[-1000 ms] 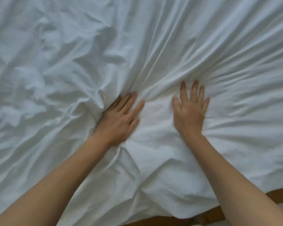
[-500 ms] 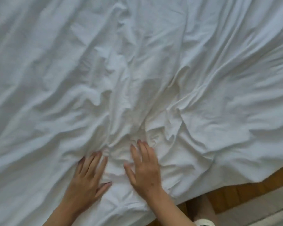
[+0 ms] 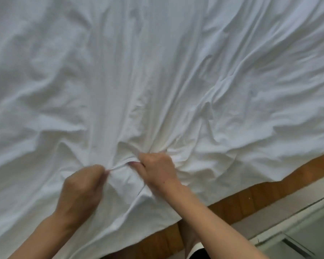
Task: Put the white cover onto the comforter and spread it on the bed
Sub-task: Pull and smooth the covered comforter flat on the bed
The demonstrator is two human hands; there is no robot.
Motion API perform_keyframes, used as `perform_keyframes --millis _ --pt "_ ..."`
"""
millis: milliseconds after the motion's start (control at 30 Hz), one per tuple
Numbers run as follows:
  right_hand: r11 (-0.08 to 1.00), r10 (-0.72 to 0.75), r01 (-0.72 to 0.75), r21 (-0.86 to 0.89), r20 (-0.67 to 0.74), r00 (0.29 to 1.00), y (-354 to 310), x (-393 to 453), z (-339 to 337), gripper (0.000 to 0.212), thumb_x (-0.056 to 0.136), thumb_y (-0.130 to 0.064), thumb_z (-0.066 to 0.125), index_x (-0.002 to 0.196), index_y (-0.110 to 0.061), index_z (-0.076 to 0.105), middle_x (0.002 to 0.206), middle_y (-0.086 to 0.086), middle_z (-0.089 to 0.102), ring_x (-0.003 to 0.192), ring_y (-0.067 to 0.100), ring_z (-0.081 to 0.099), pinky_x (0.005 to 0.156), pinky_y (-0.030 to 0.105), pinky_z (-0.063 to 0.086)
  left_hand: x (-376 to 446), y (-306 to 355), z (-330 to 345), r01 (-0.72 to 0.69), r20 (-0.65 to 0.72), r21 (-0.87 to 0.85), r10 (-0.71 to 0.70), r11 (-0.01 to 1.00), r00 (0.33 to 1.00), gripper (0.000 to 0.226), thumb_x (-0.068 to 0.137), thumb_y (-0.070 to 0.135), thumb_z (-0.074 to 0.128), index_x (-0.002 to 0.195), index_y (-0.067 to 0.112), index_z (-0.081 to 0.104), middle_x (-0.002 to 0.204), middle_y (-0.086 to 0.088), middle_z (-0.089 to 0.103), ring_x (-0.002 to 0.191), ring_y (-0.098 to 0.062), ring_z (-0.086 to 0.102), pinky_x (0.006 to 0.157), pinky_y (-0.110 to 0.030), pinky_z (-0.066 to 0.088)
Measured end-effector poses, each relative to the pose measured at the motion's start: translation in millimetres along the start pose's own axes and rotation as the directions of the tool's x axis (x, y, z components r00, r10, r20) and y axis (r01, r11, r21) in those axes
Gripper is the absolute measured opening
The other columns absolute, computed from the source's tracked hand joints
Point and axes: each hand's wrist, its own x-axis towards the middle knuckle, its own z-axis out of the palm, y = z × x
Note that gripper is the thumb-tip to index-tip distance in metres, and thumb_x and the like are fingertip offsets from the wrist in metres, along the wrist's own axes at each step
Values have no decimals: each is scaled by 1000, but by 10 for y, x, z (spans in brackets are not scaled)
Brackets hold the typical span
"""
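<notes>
Fabric fills nearly the whole view: one white cover (image 3: 157, 71), wrinkled, spread out ahead of both hands and to either side of them, its near edge hanging just behind the wrists. Whether the comforter lies inside it cannot be told. One strip of wooden floor (image 3: 266, 191) shows past that edge, to the right of and behind the right hand, with a pale ledge or frame (image 3: 295, 217) beyond it. Two bare forearms reach in from below. The left hand (image 3: 82, 187) is curled, its fingertips pinching a raised fold of the cover. The right hand (image 3: 157, 169), close beside it, has its fingers bent down into the cloth, gripping the same fold from the other end. Creases fan outward from that gathered spot between the two hands.
</notes>
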Motion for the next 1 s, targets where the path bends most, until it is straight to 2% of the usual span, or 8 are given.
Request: perform_keyframes --millis 100,200,333,433,600,700,833,1000 --pt "732 124 -212 647 180 976 -389 -136 -236 54 92 -45 47 51 -14 34 48 -4 32 45 9 32 50 27 23 -30 30 -610 71 84 -59 -66 996 994 30 98 35 34 73 36 50 51 9 36 60 -16 44 55 -29 37" --pt "515 225 -404 756 335 915 -362 -90 -112 53 94 -33 57 49 -17 34 49 -4 30 48 10 30 50 28 22 38 88 -726 78 302 40 -86 996 949 31 97 46 32 67 40 38 53 11 34 49 -9 46 47 -30 41" --pt "917 154 -312 249 502 851 -146 299 84 35 100 -34 46 73 -20 63 78 1 66 79 22 60 66 34 38 359 192 -330 80 508 341 -255 937 822 36 94 52 25 67 31 33 57 10 45 53 -11 48 47 -28 31" --pt "989 2 -75 129 492 871 -59 436 -34 27 100 -32 44 99 -13 64 99 8 68 93 29 60 67 35 38 711 55 -253 254 612 395 -459 883 645 40 98 53 33 70 26 42 71 7 55 72 -15 56 65 -33 39" --pt "995 -95 81 -64 -276 956 611 625 -445 31 85 -27 58 108 -8 65 105 10 65 99 21 49 87 29 41 1087 -63 -242 402 -98 176 -390 899 916 21 96 31 55 100 12 59 91 -9 62 85 -33 58 71 -41 41" --pt "986 -122 84 -147 -275 954 832 814 -637 40 87 -31 61 118 -5 59 117 13 60 106 27 50 95 33 40 1189 -473 -240 520 -331 191 -443 833 833 48 91 40 52 129 11 45 130 -20 48 121 -38 44 101 -45 34" --pt "966 -255 238 -96 -255 933 423 1041 -550 37 89 -26 62 119 -5 59 121 15 59 111 32 53 97 37 42 1094 -1119 -235 853 -393 -110 -810 511 435 77 82 67 38 138 14 40 139 -18 45 129 -37 43 106 -47 36" --pt "896 -436 444 21 -149 888 -475 1231 -78 46 78 -23 74 118 -2 63 118 18 61 111 34 54 95 42 44 988 -1240 -224 870 -424 114 -768 480 480 73 85 50 60 138 4 38 141 -27 37 128 -45 37 107 -53 31"
